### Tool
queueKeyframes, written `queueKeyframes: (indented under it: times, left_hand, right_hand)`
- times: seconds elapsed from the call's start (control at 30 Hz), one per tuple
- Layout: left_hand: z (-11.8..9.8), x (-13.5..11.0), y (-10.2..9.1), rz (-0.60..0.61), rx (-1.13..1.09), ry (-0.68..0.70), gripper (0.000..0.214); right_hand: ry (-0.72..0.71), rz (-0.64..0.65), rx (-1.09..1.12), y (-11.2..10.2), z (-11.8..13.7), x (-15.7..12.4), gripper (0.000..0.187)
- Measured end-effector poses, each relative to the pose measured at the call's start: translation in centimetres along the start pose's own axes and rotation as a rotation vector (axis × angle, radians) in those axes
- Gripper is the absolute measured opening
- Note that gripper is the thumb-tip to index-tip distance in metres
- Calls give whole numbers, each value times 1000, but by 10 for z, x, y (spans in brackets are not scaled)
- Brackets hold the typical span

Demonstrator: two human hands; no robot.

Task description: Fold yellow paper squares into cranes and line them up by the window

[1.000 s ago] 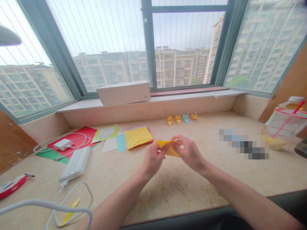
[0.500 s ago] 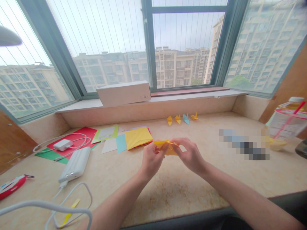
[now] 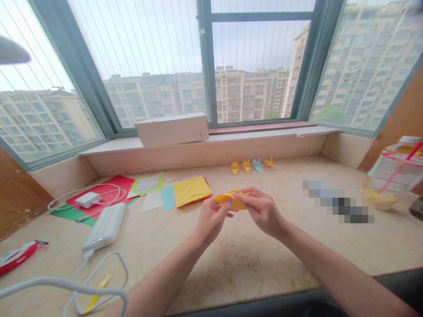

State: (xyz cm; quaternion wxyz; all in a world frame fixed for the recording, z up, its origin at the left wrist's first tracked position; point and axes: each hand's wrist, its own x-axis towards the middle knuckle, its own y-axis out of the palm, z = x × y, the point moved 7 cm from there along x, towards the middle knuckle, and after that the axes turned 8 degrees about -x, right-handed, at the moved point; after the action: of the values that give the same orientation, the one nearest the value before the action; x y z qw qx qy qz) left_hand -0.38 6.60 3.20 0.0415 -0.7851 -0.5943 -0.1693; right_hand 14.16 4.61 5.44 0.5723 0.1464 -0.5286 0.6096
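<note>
A folded piece of yellow paper point(image 3: 238, 203) is held above the counter between both hands. My left hand point(image 3: 213, 216) pinches its left side, thumb on top. My right hand point(image 3: 264, 209) grips the right side, with the fingers laid over the upper edge. Part of the paper is hidden behind the fingers. Just left of my left hand lies a stack of square paper point(image 3: 191, 190), yellow on top, with a light blue sheet point(image 3: 168, 198) beside it. Beyond the hands stand several small folded paper cranes in a row, among them a blue crane point(image 3: 257, 164) and a yellow crane point(image 3: 246, 165).
At the left are a white power bank point(image 3: 104, 226), a white charger point(image 3: 87, 199) on red paper point(image 3: 115, 181), a looped cable point(image 3: 66, 282) and a red-and-white tool point(image 3: 20, 257). A clear plastic cup point(image 3: 399, 171) stands right. A white box point(image 3: 172, 130) sits on the sill.
My right fingers have moved left over the top of the yellow paper, and the paper's visible shape has changed. The view has shifted slightly.
</note>
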Motion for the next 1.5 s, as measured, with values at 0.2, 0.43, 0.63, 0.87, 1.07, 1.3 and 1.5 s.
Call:
queueKeyframes:
  times: [0.2, 0.43, 0.63, 0.87, 1.07, 1.3, 1.5]
  left_hand:
    - [-7, 2, -16, -169, 75, 133, 33]
    - [-19, -4, -18, -271, 338, 232, 20]
    - [-23, -3, -20, -280, 200, 248, 19]
    - [-17, 2, -16, -210, 107, 104, 15]
    - [-18, -1, 2, 29, -73, 55, 33]
    - [-13, 1, -8, -77, -26, 103, 43]
    - [-16, 2, -13, -159, -24, 106, 40]
  right_hand:
    - [52, 49, 2, -1, -1, 3, 44]
    - [40, 109, 31, 4, 4, 6, 31]
    - [151, 93, 153, 7, -6, 2, 26]
    - [296, 23, 379, 4, -19, 3, 12]
    - [428, -19, 517, -4, -26, 7, 12]
    - [474, 24, 568, -7, -27, 8, 17]
    - [440, 95, 516, -7, -28, 10, 26]
